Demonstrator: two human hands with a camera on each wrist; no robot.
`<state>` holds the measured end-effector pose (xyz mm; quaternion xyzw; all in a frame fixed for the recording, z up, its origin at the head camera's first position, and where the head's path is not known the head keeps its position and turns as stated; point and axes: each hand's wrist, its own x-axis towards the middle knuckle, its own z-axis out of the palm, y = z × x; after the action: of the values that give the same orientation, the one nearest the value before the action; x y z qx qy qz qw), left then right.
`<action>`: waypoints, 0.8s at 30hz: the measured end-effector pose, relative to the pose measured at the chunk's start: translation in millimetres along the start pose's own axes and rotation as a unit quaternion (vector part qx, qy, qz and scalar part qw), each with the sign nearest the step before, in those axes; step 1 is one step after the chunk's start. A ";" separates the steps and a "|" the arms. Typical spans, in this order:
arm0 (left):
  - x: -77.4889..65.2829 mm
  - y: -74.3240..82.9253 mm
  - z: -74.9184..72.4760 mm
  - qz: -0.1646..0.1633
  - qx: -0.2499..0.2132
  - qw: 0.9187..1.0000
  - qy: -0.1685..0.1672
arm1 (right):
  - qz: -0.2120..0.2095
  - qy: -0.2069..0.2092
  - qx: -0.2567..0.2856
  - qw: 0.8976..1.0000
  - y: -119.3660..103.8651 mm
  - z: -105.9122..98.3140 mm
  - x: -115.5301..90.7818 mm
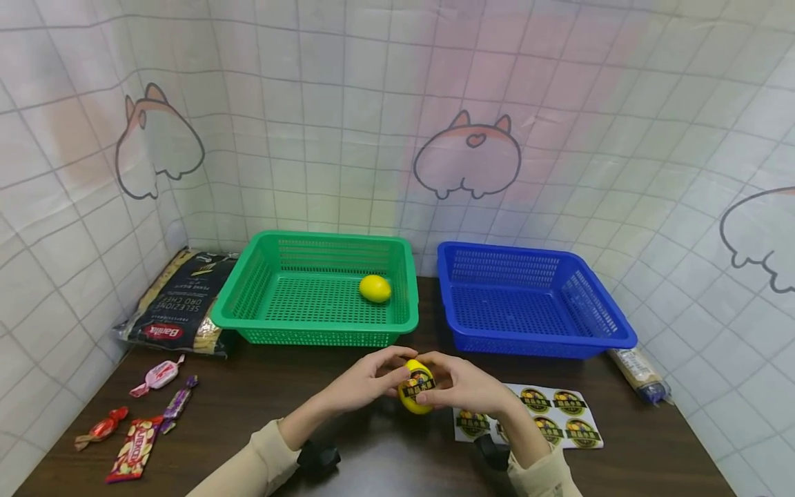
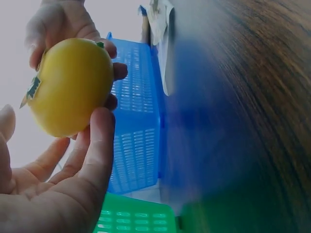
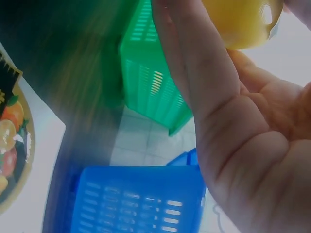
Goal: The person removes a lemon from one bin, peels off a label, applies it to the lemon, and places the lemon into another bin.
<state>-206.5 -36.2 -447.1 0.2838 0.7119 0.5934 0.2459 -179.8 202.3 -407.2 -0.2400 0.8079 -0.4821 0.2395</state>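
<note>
Between both hands, above the dark table, is a yellow lemon (image 1: 410,402). A round black-and-gold sticker (image 1: 419,384) on it faces the head camera; in the left wrist view one edge of the sticker (image 2: 32,91) stands off the peel. My left hand (image 1: 365,381) holds the lemon from the left, fingertips on its side. From the right, my right hand (image 1: 470,384) grips it with thumb and fingers. Partly under the right forearm lies a white sheet of matching stickers (image 1: 562,413). The right wrist view shows only part of the lemon (image 3: 245,22), behind the fingers.
A green basket (image 1: 315,337) with another lemon (image 1: 375,288) inside stands at the back, beside a blue basket (image 1: 540,345). Left are a pasta bag (image 1: 186,304) and several wrapped sweets, including a red packet (image 1: 134,449). A small packaged item (image 1: 641,373) lies far right.
</note>
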 end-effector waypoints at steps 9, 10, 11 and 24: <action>-2.2 5.5 2.3 -0.038 -0.026 0.999 0.026 | 0.008 0.017 -0.047 0.999 -10.0 -12.4 -11.0; -2.5 6.5 2.7 -0.041 -0.029 0.998 0.027 | 0.010 0.018 -0.049 0.999 -11.6 -14.5 -12.2; -3.3 7.3 3.0 -0.040 -0.031 0.998 0.027 | 0.010 0.018 -0.050 0.999 -12.9 -16.6 -13.5; 8.8 24.5 4.8 -0.035 -0.067 0.997 0.035 | 0.026 0.063 -0.101 0.993 -24.6 -55.3 -27.9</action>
<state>-206.8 -23.3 -424.0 0.2208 0.6881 0.6404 0.2601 -188.7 246.0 -357.6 -0.2110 0.8718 -0.4062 0.1747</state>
